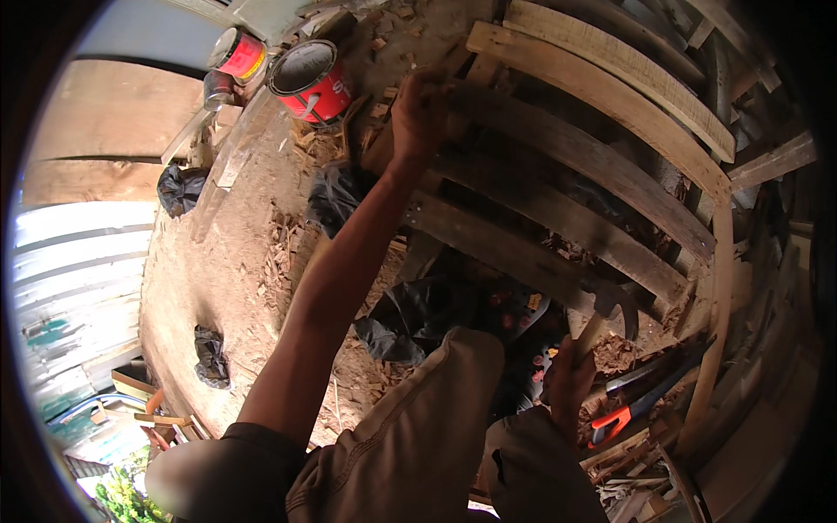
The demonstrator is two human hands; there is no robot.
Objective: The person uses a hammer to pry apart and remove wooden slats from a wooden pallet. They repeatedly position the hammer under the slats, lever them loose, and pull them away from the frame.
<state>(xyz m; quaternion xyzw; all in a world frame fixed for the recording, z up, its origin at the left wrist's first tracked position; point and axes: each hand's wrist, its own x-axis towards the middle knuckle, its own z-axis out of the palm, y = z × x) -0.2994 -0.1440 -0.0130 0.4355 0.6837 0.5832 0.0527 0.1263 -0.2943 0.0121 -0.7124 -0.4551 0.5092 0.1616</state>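
Fingers [571, 370] round wooden hammer handle [591, 331]

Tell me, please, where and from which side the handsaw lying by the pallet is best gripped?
Grip the handsaw by its orange handle, which points toward the person at lower left; the blade runs away up right under the pallet slats. Coming from the near side looks best. The right hand, holding the hammer, is closest.

One head-worn fisheye looks steeply down, close over the person's knee [427, 418]; wooden pallet [593, 166] spreads toward one o'clock, dirt ground [218, 270] toward nine, paint cans [305, 78] at eleven.
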